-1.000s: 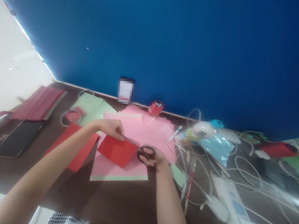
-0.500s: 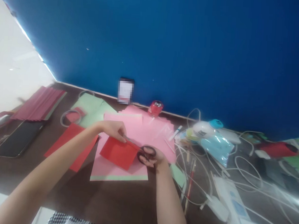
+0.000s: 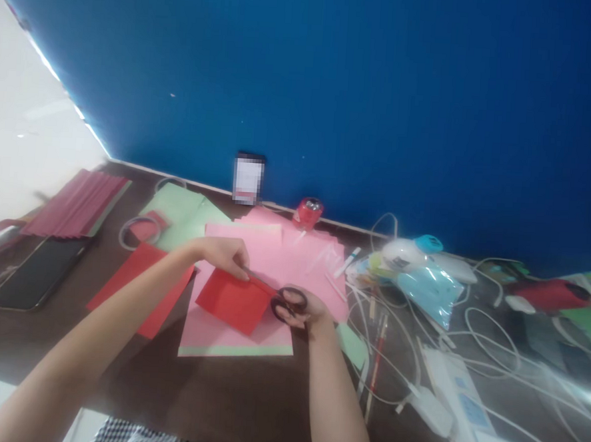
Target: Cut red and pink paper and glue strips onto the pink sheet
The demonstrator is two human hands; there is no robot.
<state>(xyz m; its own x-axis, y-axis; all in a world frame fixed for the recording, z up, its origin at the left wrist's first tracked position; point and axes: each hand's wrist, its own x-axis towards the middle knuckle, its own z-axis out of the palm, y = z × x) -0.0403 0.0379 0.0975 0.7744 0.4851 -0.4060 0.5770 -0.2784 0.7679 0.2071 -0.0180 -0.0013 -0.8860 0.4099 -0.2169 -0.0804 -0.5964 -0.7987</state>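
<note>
My right hand [image 3: 306,312] is closed around the dark handles of a pair of scissors [image 3: 290,302]. The blades point left along the top edge of a red sheet of paper [image 3: 233,302]. My left hand [image 3: 227,253] pinches that sheet at its upper edge, close to the blade tips. Whether the blades are apart or together is too blurred to tell. Beneath the red sheet lies pink paper [image 3: 203,341] with a pale green strip along its near edge. Another red sheet [image 3: 157,306] rests on the table, partly behind my left forearm.
A phone [image 3: 36,275] and a stack of pink folded papers [image 3: 79,204] lie at the left. A tape roll [image 3: 124,232] sits by green paper [image 3: 176,204]. At the right are tangled white cables [image 3: 408,348] and a power strip [image 3: 458,384]. A blue wall [image 3: 333,103] stands behind.
Almost nothing differs. The left corner of the red sheet has shifted very slightly; both hands and the scissors stay in nearly the same place.
</note>
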